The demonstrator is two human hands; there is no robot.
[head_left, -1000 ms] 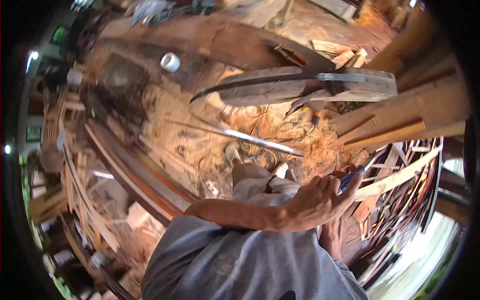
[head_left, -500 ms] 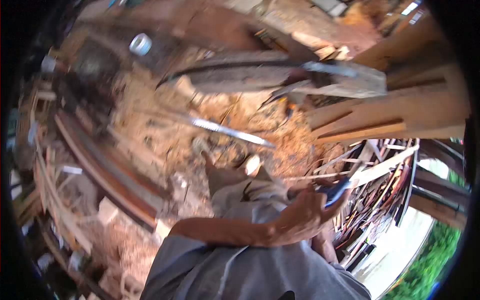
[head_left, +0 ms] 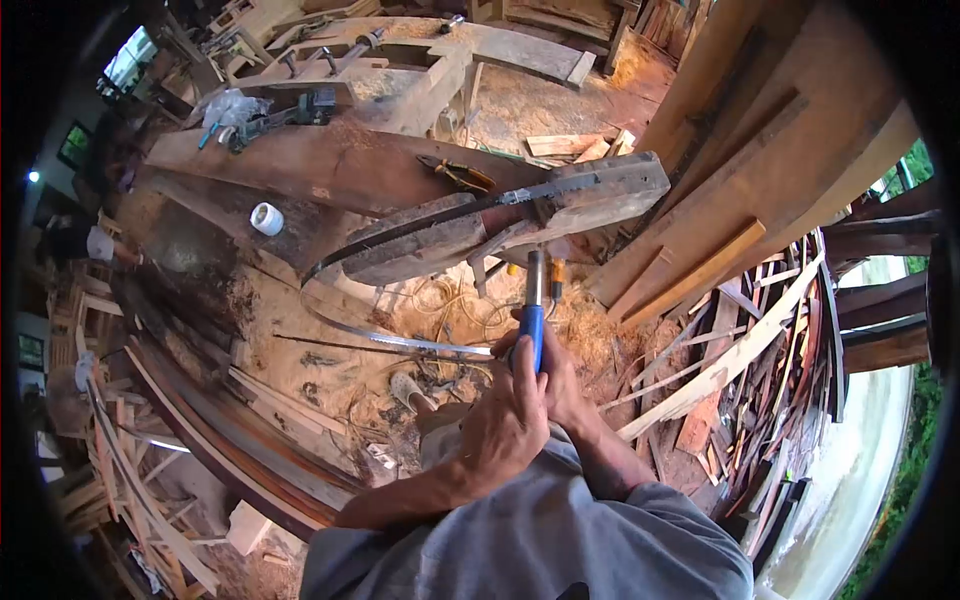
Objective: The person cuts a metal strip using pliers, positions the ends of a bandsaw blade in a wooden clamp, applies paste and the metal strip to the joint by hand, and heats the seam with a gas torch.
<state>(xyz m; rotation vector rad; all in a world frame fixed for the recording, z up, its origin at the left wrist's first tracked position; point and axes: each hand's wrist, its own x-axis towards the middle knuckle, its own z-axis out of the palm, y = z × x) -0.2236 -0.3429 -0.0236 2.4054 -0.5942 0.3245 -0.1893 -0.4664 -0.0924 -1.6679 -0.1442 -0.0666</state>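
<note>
A tool with a blue handle [head_left: 530, 338] and a metal upper end points upward in front of my body. My left hand [head_left: 508, 420] is closed on the handle from the left, and my right hand [head_left: 562, 378] is closed around it from the right. Just beyond the hands is a thick grey wooden block [head_left: 600, 200]. A long thin saw blade [head_left: 410, 343] lies along the block's top and loops down toward my hands. Pliers with dark and orange handles [head_left: 458, 174] rest on the brown board behind.
A white roll or cup [head_left: 266, 218] stands on the dark board at the left. Large planks [head_left: 770, 170] lean at the right, above a pile of wood scraps [head_left: 750, 370]. Long curved boards [head_left: 240, 440] lie at the lower left. Sawdust and a coiled cord cover the floor.
My hands have come from the right to the middle, bringing the blue-handled tool upright. The view has turned, and more of the far workbench shows.
</note>
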